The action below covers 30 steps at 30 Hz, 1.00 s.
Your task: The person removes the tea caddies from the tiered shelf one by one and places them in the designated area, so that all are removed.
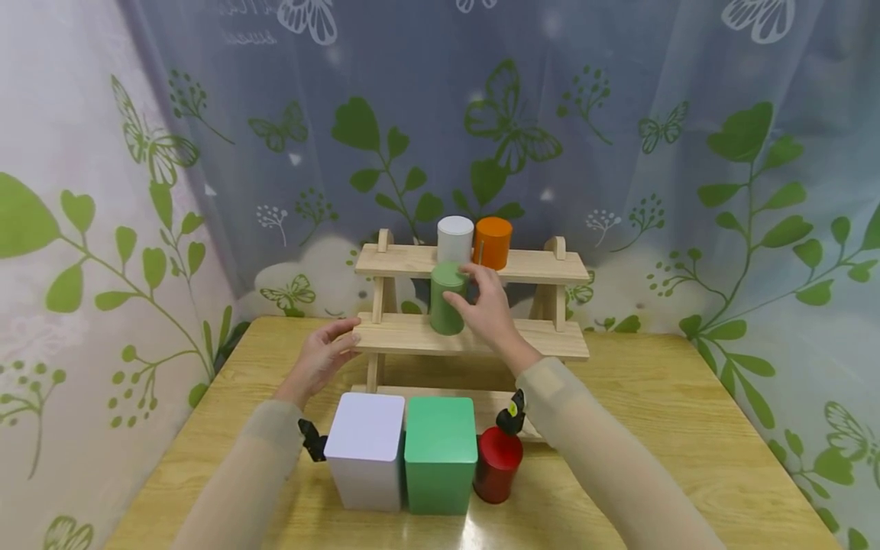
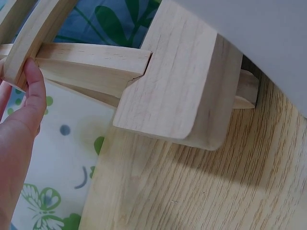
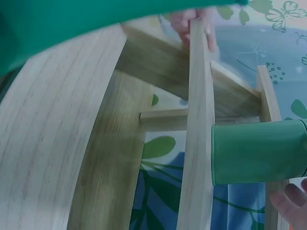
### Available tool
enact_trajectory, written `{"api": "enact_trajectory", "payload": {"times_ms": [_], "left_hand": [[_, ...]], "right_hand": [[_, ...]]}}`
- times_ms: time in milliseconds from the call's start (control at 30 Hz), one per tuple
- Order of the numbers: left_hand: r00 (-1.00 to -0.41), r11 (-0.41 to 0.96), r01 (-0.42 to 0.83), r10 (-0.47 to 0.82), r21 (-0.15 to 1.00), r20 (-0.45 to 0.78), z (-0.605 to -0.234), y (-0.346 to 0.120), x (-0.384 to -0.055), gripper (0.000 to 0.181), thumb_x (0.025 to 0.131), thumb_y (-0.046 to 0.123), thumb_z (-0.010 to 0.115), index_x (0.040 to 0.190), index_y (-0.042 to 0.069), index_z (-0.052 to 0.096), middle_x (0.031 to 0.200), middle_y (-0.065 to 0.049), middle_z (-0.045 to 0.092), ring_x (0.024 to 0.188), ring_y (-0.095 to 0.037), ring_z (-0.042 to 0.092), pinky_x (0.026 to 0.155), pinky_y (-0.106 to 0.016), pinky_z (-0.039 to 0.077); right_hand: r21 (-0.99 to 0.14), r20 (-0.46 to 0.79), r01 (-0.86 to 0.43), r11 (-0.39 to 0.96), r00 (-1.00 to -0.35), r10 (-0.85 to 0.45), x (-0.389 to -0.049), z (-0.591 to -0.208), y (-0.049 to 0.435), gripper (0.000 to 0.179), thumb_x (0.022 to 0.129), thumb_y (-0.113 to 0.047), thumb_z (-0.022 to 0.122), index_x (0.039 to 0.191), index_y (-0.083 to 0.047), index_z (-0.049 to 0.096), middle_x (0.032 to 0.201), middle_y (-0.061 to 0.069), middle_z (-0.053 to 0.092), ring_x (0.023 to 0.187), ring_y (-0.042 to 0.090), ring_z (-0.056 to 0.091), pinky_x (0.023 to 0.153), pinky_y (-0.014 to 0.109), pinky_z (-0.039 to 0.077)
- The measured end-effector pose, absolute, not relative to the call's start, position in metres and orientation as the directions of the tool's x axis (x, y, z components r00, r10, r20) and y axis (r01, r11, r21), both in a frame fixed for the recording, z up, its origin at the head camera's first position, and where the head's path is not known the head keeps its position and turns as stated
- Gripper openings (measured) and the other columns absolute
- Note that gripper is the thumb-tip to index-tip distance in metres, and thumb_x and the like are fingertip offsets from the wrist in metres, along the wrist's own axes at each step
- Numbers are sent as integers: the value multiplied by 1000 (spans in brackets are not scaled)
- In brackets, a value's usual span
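Observation:
A green canister [image 1: 447, 305] stands upright on the middle board of a wooden three-step shelf [image 1: 392, 336]. My right hand [image 1: 488, 309] holds it near its top, thumb in front and fingers at the right side. The right wrist view shows the canister [image 3: 259, 152] with its base against the board and fingertips [image 3: 283, 208] by its upper end. At that board's left end, my left hand [image 1: 321, 359] pinches the wood between thumb and fingers. The left wrist view has this hand [image 2: 21, 115] on the board's end.
A white canister [image 1: 454, 238] and an orange canister [image 1: 495, 243] stand on the top board. In front of the shelf are a white box [image 1: 367, 451], a green box [image 1: 440, 456] and a red canister [image 1: 498, 464]. A patterned curtain [image 1: 440, 114] hangs behind the wooden table [image 1: 639, 428].

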State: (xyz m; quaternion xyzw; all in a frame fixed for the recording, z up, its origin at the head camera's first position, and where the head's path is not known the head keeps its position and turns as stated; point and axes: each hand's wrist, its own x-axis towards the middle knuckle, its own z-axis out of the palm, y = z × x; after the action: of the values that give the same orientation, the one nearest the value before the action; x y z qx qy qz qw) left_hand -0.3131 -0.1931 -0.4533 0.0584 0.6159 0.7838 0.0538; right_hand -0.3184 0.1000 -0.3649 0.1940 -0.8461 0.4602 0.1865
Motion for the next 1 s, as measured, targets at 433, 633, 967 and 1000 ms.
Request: {"api": "enact_trajectory", "payload": {"times_ms": [433, 633, 967, 1000], "left_hand": [[-988, -240, 1, 149, 971, 38, -464, -195, -320, 51, 88, 8, 63, 132, -7, 42, 136, -13, 38, 101, -17, 55, 81, -28, 50], [-989, -226, 24, 138, 974, 57, -465, -195, -320, 48, 88, 10, 64, 130, -6, 46, 133, -10, 41, 101, -18, 55, 81, -28, 50], [-992, -214, -9, 129, 977, 19, -462, -193, -319, 50, 89, 9, 62, 133, -6, 43, 136, -12, 39, 100, -16, 56, 83, -29, 49], [-992, -215, -14, 126, 977, 13, -462, -193, -318, 49, 89, 9, 62, 132, -5, 44, 135, -12, 39, 99, -16, 56, 84, -30, 49]], "right_hand": [[-709, 498, -505, 493, -853, -158, -325, -369, 98, 43, 83, -19, 71, 119, -5, 51, 122, 15, 49, 109, 29, 48, 90, 48, 42], [-712, 515, -516, 476, -845, -145, -326, -368, 98, 42, 83, -18, 72, 118, -5, 52, 120, 15, 52, 106, 29, 51, 86, 48, 44], [-685, 568, -548, 480, -815, -118, -323, -371, 105, 41, 81, -19, 73, 114, -3, 55, 114, 14, 52, 100, 28, 52, 78, 39, 47], [-681, 574, -552, 481, -810, -118, -323, -372, 106, 40, 81, -19, 74, 113, -3, 56, 114, 14, 52, 99, 27, 52, 77, 38, 47]]}}
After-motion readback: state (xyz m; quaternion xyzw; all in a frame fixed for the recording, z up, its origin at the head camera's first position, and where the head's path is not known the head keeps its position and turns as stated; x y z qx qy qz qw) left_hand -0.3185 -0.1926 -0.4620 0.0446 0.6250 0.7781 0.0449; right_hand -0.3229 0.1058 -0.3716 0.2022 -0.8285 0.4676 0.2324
